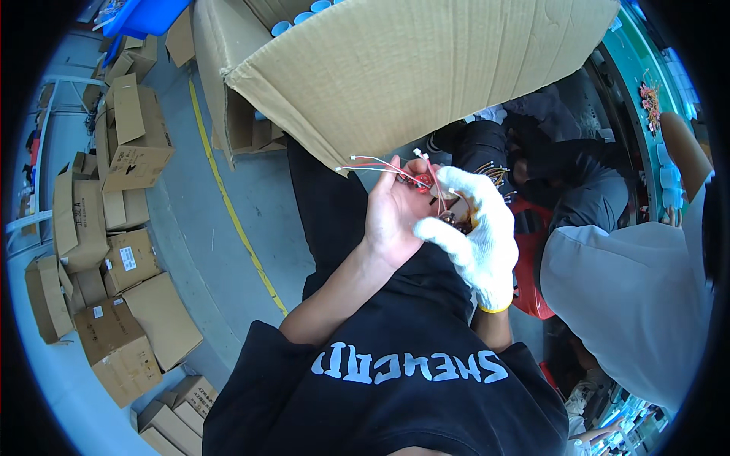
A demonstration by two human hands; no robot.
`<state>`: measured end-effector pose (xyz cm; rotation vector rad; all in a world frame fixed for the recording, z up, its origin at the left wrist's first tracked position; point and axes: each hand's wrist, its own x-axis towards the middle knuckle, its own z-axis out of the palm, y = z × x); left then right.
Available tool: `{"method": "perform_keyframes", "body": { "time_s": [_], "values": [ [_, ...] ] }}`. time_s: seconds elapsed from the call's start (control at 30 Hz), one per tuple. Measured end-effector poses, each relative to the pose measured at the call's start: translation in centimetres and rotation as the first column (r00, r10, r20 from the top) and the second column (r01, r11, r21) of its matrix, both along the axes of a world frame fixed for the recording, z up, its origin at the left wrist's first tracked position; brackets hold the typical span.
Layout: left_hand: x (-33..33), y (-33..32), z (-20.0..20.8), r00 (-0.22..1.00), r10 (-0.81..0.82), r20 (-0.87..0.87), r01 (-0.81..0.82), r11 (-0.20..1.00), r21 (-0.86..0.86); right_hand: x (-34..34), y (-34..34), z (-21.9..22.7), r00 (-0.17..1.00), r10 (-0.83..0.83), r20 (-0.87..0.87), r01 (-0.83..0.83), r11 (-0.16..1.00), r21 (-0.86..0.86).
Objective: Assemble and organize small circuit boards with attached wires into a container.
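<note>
My bare left hand (391, 220) is turned palm up in front of my chest, its fingers curled round a small red part with wires (417, 181). Thin red and white wires run out of it, tipped with small white connectors (354, 159). Close beside it, my right hand (487, 239) wears a white knitted glove with a yellow cuff edge. Its thumb and fingers bend round a small dark and brownish piece (455, 219), mostly hidden, so its kind cannot be made out. A bundle of yellow-tipped dark wires (496, 173) shows just past the glove.
A large open cardboard box (411, 76) stands right ahead, with light-blue round items (282, 28) inside. Stacked cartons (137, 152) line the left beyond a yellow floor line (220, 182). A person in a grey shirt (623, 289) sits close on my right, by a green workbench (635, 57).
</note>
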<state>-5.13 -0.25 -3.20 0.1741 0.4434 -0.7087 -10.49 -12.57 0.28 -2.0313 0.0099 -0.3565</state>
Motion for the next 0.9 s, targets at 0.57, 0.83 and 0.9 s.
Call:
{"method": "perform_keyframes", "body": {
  "time_s": [0.57,0.83,0.9],
  "values": [
    [23.4,7.6,29.8,0.257,-0.688,0.679,-0.796,0.248,0.553,-3.1,-2.9,-3.2,0.949,0.063,-0.308,0.314,-0.205,0.927],
    [37.8,1.1,28.6,0.530,-0.767,0.362,-0.700,-0.154,0.697,-3.7,0.4,-1.2,0.978,0.156,-0.138,0.118,0.132,0.984],
    [37.9,1.8,27.4,0.513,-0.755,0.409,-0.745,-0.153,0.650,-3.5,0.7,-0.9,0.978,0.168,-0.124,0.094,0.174,0.980]
  ]
}}
